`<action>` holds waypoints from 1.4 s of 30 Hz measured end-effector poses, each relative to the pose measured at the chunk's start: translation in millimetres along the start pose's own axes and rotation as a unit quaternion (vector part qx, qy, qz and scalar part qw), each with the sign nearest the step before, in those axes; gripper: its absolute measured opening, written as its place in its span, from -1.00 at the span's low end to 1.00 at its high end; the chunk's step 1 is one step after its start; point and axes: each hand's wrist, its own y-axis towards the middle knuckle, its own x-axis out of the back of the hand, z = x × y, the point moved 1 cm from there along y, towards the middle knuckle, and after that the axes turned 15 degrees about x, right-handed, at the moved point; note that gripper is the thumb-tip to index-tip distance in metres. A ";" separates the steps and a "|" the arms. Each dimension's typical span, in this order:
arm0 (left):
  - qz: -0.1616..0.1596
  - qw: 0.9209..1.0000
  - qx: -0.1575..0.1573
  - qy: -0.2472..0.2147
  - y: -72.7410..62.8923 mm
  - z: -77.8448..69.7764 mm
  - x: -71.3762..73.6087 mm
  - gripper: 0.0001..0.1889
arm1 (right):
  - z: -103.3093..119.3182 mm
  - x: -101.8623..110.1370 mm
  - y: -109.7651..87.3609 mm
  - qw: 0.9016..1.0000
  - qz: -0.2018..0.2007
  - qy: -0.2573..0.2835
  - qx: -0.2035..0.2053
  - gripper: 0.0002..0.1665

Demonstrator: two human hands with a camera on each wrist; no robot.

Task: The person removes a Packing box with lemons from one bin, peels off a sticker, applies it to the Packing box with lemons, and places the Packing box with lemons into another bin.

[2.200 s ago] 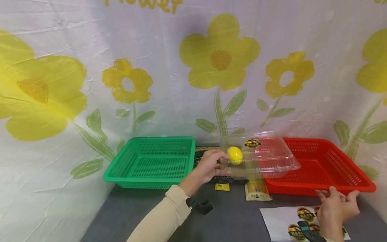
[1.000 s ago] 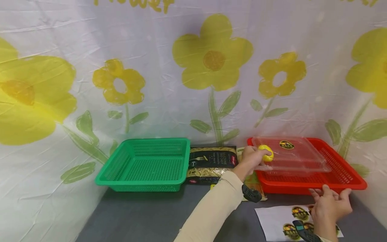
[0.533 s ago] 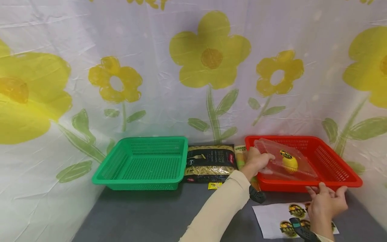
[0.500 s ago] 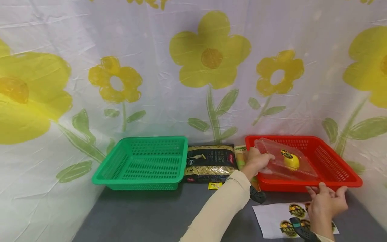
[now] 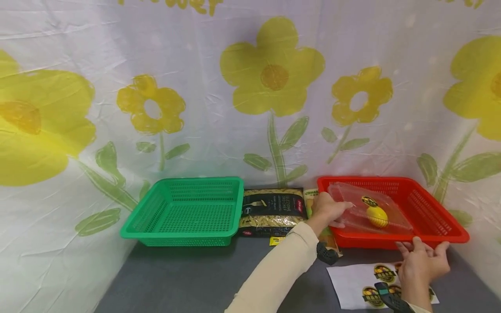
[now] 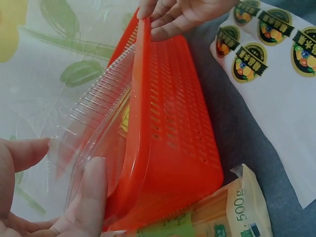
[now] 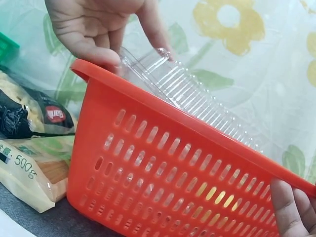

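Note:
A clear plastic clamshell box (image 5: 393,215) lies tilted inside the red basket (image 5: 434,211), with a yellow lemon (image 5: 377,216) and a round fruit label (image 5: 369,201) on its lid. My left hand (image 5: 330,211) pinches the box's left end between thumb and fingers, at the basket's left rim. Ribbed plastic of the clamshell shows above the rim in the right wrist view. At the basket's front rim, my right hand (image 5: 424,263) grips the edge; its fingers (image 7: 284,202) lie against the slotted front wall. Yellow shows through the slots there.
A green basket (image 5: 195,217) stands at the left. Between the baskets lie a black pasta bag (image 5: 272,213), a small yellow packet (image 5: 275,241) and a 500g noodle packet (image 6: 242,207). A white sheet of fruit stickers (image 5: 352,282) lies in front of the red basket.
My left hand has carried the clamshell rightward and down into the red basket. The lemon has rolled from the box's left end toward its middle. My right hand stays at the rim.

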 end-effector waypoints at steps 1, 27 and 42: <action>0.002 1.000 -0.001 0.000 0.3 0.7 1.1 -0.60 | 0.0 -0.6 0.0 1.000 -0.001 -0.008 0.001 0.00; 0.053 0.987 -0.074 -0.129 -15.4 44.1 83.8 -0.74 | 1.3 -2.8 -1.1 0.999 -0.014 -0.030 -0.032 -0.05; 0.067 0.978 -0.098 -0.169 -25.4 106.2 150.4 -0.64 | 1.7 -5.6 -1.4 0.995 -0.054 -0.025 -0.081 -0.21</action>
